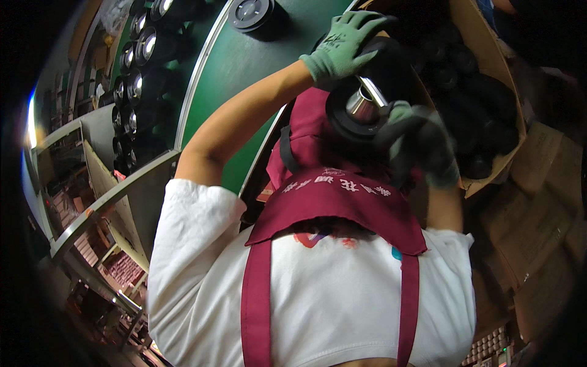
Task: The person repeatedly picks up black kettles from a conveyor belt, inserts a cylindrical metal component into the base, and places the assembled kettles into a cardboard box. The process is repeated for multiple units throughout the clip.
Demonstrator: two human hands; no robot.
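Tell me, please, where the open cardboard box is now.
In the head view, the open cardboard box is at upper right, just past the gloved right hand, with dark parts inside.

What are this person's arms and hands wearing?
The left hand wears a pale green, close-fitting fabric glove with dark markings on its back. The right hand is blurred, but its glove shows green and dark areas. Both forearms are bare below loose, white short sleeves. No cables show on either arm.

Rows of black parts (145, 46) and cartons (529, 235) suggest a factory
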